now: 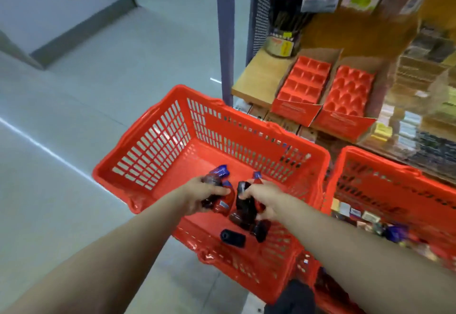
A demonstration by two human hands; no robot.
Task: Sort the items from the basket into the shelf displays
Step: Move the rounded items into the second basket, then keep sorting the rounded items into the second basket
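A red plastic basket [172, 138] stands in front of me on the floor. Both my hands are inside it. My left hand [199, 192] grips a bunch of small dark bottles with red labels and blue caps [223, 201]. My right hand [264, 199] grips another bunch of the same bottles [245, 205]. Two more dark items [233, 238] lie loose on the basket floor near my hands. On the wooden shelf [256, 76] to the upper right sit two red display trays with empty cells [303, 81] [349, 91].
A second red basket [385, 173] with mixed small goods stands at the right, under the shelf. A tin of pens [281, 42] and hanging packs fill the shelf's back. A grey shelf post [225, 34] rises beside the basket. Pale tiled floor spreads to the left.
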